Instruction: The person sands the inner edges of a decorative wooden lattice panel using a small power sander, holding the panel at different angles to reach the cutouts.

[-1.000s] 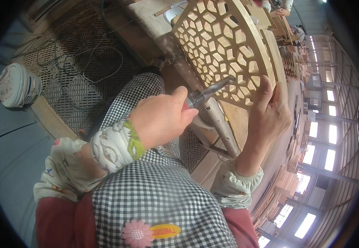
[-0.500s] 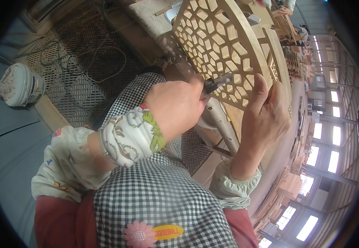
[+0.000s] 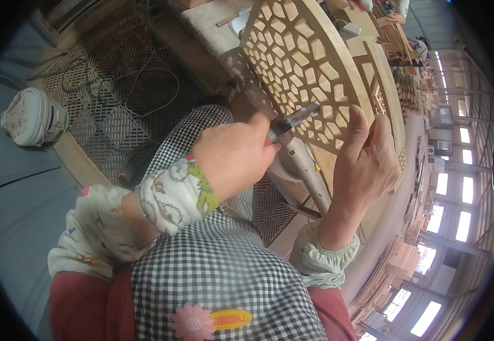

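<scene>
My left hand is closed round the handle of what looks like a utility knife. Its grey metal end points right, across the face of a pale wooden lattice panel cut through with many angular openings. Whether the tip touches the wood I cannot tell. At the panel's lower right corner, my right hand grips the edge, thumb on the near side and fingers mostly hidden. The panel stands tilted in front of me.
A second wooden frame stands behind the panel. Beneath them lies a worn bench. On the left are a white bucket and a slatted floor mat with loose cords. A co-worker's hand shows at top right, near stacked wood.
My left hand and the knife have shifted slightly left, and more of the knife's metal end shows. My right hand keeps its hold on the panel.
</scene>
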Available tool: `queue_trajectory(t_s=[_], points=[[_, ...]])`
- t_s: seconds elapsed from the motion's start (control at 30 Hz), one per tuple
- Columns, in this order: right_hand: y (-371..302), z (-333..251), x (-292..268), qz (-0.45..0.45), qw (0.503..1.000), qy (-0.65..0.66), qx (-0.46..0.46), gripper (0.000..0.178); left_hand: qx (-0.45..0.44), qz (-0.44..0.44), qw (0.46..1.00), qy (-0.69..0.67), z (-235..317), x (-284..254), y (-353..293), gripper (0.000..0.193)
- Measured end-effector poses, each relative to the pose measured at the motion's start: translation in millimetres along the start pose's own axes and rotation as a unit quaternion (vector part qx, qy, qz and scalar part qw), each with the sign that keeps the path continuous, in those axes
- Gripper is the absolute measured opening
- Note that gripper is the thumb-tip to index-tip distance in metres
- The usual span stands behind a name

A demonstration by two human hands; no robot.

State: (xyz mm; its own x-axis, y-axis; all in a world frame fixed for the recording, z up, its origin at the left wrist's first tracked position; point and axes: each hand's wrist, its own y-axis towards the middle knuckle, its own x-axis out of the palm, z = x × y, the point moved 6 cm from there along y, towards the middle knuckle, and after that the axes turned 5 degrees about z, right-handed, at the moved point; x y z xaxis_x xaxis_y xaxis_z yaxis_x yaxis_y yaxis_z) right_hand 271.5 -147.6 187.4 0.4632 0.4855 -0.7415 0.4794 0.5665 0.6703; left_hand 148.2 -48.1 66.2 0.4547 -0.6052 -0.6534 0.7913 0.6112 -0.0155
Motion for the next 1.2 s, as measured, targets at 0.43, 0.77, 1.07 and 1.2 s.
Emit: queue_trajectory(t_s=[0.43, 0.77, 1.07, 1.2], points=[[3.1, 11.6, 7.6, 0.022, 0.999, 0.042, -0.002, 0.055, 0.012, -0.068, 0.976, -0.209, -26.9, 17.1, 16.7, 0.045], [6.8, 17.2, 9.0, 0.013, 0.999, 0.036, 0.006, 0.053, -0.05, -0.216, 0.949, -0.222, -37.1, 5.3, 6.8, 0.04], [7.7, 22.9, 10.6, -0.004, 0.999, 0.039, 0.029, 0.051, 0.038, -0.043, 0.996, -0.066, -18.4, -1.5, -9.1, 0.034], [11.7, 30.1, 15.9, -0.021, 0.996, 0.074, 0.048, 0.048, 0.041, -0.028, 0.997, -0.053, -17.8, 2.2, -7.9, 0.034]])
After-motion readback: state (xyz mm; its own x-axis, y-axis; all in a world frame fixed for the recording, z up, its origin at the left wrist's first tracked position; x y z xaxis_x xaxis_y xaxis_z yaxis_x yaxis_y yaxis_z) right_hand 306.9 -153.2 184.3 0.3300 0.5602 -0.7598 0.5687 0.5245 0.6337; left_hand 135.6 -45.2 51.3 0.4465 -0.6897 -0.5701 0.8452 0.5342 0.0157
